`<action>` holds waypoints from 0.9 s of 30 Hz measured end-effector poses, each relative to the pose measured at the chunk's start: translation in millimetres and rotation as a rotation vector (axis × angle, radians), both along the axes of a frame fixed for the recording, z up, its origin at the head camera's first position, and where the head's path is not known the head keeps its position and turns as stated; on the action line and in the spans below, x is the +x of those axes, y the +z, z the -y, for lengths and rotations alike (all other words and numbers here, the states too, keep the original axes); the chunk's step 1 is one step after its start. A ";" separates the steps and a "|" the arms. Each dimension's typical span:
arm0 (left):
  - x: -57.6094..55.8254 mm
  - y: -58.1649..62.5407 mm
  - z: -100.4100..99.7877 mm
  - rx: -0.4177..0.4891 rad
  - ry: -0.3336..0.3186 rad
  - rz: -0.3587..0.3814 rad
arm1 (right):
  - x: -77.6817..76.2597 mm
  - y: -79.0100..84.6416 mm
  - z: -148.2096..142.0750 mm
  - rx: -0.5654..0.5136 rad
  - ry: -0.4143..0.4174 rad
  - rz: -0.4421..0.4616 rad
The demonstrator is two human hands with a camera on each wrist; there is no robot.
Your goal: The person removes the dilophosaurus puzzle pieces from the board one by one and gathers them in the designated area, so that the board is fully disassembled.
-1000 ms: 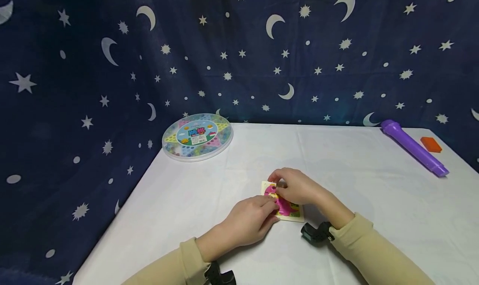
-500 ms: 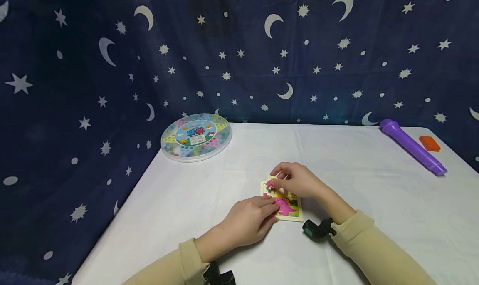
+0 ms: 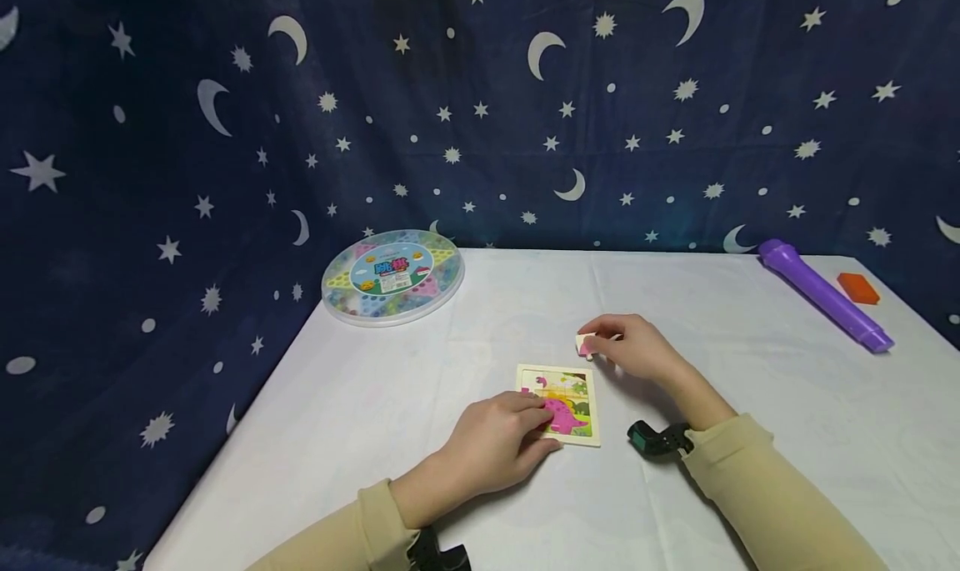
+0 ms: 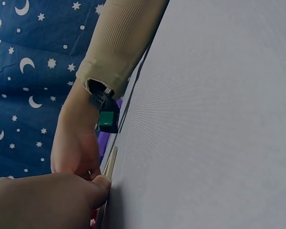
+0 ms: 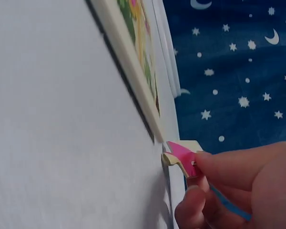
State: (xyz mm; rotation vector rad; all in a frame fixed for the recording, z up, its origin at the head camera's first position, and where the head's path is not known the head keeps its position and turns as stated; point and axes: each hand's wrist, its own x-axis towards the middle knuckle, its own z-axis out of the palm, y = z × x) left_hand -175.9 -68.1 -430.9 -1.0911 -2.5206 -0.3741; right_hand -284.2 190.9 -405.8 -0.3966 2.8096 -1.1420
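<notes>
Dark-blue curtain with moons and stars behind, white-covered table in front. Far left, round game box; far right, purple microphone-shaped toy beside a small orange piece.

My right hand: thumb and finger pinching a small pink-and-cream puzzle piece. Piece is outside the puzzle board, just beyond its far right corner, tilted; can't tell if it touches the cloth. My left hand: not clenched, fingers laid loosely over the left part of the puzzle board, thumb along its near edge. Board lies flat, dinosaur picture partly covered by me. Pale patch upper left could be a gap; too small to confirm.

Handling, my guess: piece very light, stiff, likely thin wood or thick card. Printed face looks smooth, might skid under a fingertip. Knobs are probably the fragile bit, so best held by the straighter edges. Board also light, likely to slide on cloth; hold by the raised frame.
</notes>
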 end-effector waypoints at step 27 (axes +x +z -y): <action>-0.5 0.7 -0.5 0.024 0.026 -0.013 | -6.3 -7.7 -17.4 0.132 -0.096 -0.163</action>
